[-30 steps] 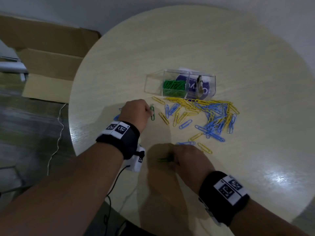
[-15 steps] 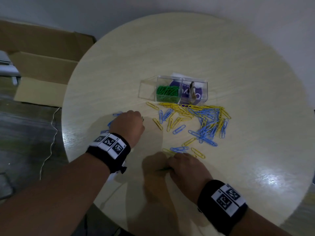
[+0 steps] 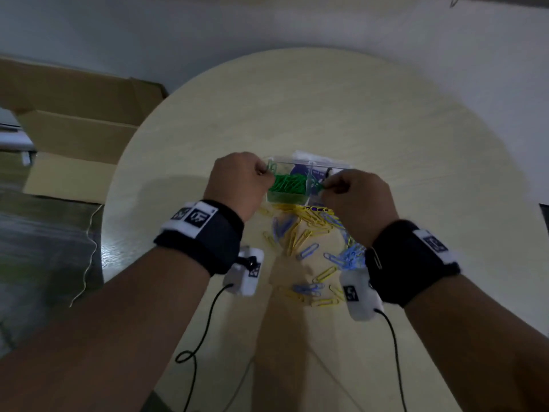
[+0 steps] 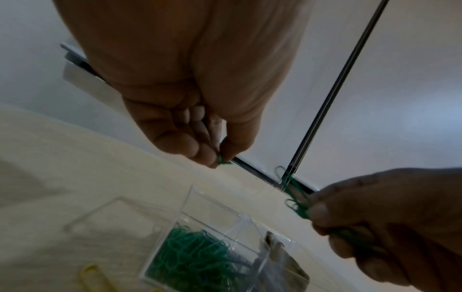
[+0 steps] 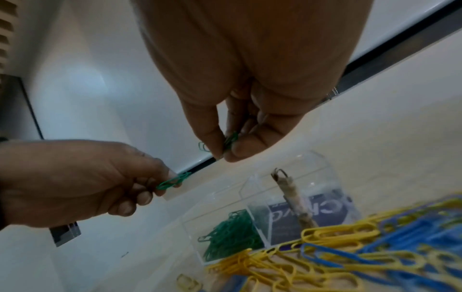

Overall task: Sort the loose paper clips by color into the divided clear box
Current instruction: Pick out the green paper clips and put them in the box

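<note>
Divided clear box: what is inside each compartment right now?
The divided clear plastic box holds a heap of green paper clips in one compartment; the next shows a purple printed label and a worn clip. Hands hide parts from the head view.

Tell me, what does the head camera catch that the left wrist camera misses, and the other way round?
Only the head view shows the whole round table, the cardboard box beside it, both wristbands and the blue clips in the loose pile. Only the left wrist view shows the left hand from below, its fingers pinching a green clip. Both show the right hand holding green clips, and the clear box with a green-filled compartment.
</note>
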### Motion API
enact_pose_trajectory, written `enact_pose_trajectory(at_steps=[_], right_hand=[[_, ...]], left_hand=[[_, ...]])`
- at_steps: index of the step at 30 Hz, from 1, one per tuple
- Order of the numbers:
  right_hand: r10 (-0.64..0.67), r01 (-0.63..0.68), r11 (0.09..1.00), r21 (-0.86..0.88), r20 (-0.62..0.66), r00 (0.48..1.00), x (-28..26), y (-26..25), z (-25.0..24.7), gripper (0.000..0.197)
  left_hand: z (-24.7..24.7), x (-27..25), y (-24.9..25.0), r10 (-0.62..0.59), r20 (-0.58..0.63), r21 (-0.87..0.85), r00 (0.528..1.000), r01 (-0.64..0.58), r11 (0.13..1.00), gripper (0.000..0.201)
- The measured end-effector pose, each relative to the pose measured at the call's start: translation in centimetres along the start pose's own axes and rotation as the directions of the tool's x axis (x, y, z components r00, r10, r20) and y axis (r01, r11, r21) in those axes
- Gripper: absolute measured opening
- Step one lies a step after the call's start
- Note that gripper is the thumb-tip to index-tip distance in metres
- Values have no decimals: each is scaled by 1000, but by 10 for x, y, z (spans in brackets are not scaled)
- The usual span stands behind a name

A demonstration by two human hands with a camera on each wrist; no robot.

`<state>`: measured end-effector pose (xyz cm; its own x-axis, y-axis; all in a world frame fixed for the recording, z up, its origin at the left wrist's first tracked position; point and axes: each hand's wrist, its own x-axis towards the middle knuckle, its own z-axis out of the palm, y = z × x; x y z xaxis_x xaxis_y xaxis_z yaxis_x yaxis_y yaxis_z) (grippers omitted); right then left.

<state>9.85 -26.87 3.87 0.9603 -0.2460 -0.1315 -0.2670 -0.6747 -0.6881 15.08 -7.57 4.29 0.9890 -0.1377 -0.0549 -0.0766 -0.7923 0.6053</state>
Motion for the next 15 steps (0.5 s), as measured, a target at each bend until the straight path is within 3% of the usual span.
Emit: enact_pose_trajectory(at_steps=[5,7,10,12,15], right_hand=[[43,-49,994,98,61,997,26,-13,19,19],[9,-8,999,44,-22,1000,18,-7,10,19],[-28,18,998,-56,-180,983,-10,26,-10,17],[-41,8,983,-183,-175,984,-25,59,-16,25],[-5,22,942,-334,51,999,-33,97,-7,57]], left_hand=[[13,23,-1,37,18,106,999,-39,994,27],[11,18,-5,60,-33,95,998,-57,994,31],[9,-9,-14,161,-138,43,977,-157,987,22],[21,-34,-19,276,-55,49,960,-274,961,15],[57,-59,-27,395,256,121,882,-435,892,28]])
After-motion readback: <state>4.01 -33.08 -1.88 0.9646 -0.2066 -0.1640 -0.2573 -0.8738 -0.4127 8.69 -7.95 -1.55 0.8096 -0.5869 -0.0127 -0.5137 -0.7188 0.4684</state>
